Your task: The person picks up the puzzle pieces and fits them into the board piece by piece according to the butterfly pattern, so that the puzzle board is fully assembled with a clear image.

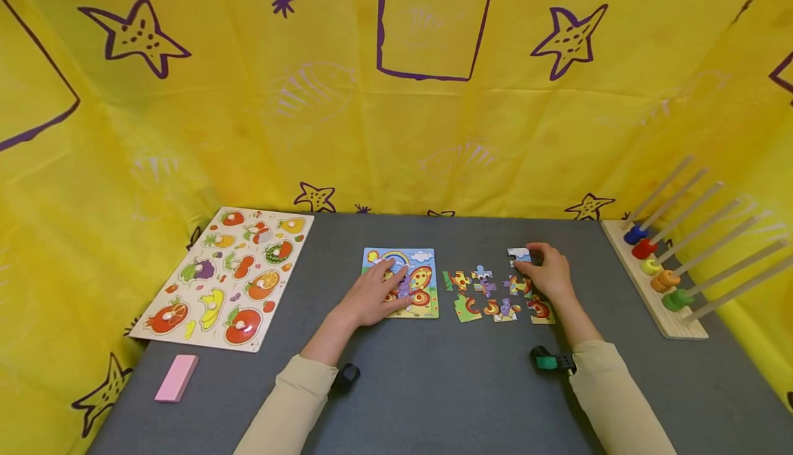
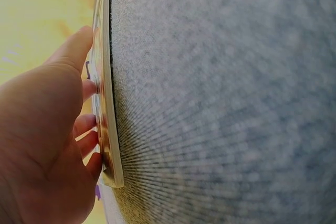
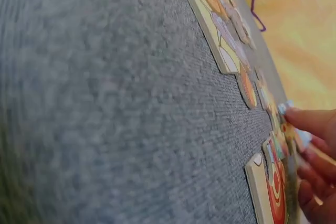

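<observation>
At the far right of the loose multicoloured jigsaw pieces [image 1: 484, 281], the right hand [image 1: 551, 276] pinches a blue-and-white jigsaw piece [image 1: 518, 254].

Its straight edge faces the yellow patterned cloth [image 1: 396, 152]; its long axis is partly hidden. The left hand [image 1: 370, 297] lies fingers spread on a square butterfly-picture board [image 1: 423, 286]. Rightward on the grey tabletop [image 1: 434, 386], a pale wooden stand [image 1: 689, 331] carries coloured rings [image 1: 665, 280] on pegs [image 1: 737, 270].
</observation>
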Motion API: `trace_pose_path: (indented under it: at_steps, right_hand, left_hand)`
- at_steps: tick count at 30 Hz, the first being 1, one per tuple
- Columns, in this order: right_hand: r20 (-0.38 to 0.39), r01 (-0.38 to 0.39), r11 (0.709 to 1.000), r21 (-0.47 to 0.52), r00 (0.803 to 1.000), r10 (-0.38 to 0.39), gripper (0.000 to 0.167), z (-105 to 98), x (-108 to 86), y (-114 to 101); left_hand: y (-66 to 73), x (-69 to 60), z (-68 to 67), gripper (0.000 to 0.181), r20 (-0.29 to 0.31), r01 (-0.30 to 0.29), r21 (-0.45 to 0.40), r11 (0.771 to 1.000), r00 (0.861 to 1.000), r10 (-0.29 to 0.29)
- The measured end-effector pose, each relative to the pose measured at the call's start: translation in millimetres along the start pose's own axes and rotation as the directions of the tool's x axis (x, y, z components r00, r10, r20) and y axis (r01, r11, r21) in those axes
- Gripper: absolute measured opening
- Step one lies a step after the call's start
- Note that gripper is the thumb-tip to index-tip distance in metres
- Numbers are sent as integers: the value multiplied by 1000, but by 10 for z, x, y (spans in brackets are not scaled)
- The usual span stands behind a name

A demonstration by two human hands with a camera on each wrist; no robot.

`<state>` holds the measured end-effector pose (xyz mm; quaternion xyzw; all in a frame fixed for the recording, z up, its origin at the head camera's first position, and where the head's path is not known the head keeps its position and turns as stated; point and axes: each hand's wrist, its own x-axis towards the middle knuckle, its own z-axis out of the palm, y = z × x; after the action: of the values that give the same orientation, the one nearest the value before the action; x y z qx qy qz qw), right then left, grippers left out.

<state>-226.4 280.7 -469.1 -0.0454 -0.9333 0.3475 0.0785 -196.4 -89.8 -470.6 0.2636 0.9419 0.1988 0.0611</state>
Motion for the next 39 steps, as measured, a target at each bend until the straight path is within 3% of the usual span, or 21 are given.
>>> trace_pose_path:
  at_steps: [4,7,12,19,24,28,35,39]
  right_hand:
    - [-107,-72,993,96,991,83,33,53,8,-107]
    - [-115,-78,984,159,989,97,31,129,9,-258]
    - [8,-76,961,265,997,76,34,337,-4,-588]
    - [164,-103,929,355,985,47,34,684,-58,-949]
    - [173,-90,928,362,984,28,29,900,-61,-1086]
    - [161,-66,942,328,987,14,27,1031,-35,-1122]
    - [104,43,979,198,992,-64,23,1121,-1,-1155]
    - [108,59,986,155,991,-76,22,1150,16,-1144]
  left_hand:
    - [14,-2,-10,67,1,6,-11,1000,1000,-6]
    - [21,-2,-16,68,2,15,-17,1000,1000,-15]
    - [22,6,-20,67,-4,25,-12,1000,1000,-25]
    - [37,14,-15,68,-2,28,-10,1000,1000,-28]
    - [45,8,-10,68,4,42,-7,999,999,-42]
    - [45,10,-8,69,12,43,-12,999,999,-43]
    - [46,15,-1,69,26,22,13,1000,999,-23]
    - [67,15,-17,67,52,36,27,999,998,-37]
